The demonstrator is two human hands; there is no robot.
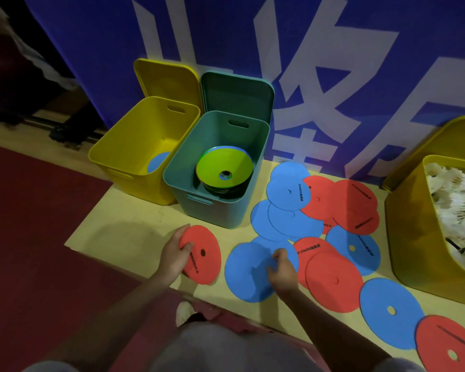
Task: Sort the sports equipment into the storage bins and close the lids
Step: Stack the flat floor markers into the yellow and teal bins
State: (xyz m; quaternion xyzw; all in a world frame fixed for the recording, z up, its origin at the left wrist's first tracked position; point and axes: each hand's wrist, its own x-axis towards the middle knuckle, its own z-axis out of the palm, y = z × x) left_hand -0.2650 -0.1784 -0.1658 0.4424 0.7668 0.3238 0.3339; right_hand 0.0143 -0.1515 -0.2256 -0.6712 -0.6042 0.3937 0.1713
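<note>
Sorting step, flat disc markers: left hand [175, 253] pinched red disc [201, 255] at its edge, right hand [281, 269] curled on blue disc [249, 272], both on floor before open yellow bin [134, 159]; next, probably lifted binward.

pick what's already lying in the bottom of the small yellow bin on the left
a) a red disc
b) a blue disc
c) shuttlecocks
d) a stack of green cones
b: a single blue disc shows on the floor of the yellow bin; the green cone stack sits in the teal bin beside it, and the shuttlecocks fill the larger yellow bin at the right.
</note>
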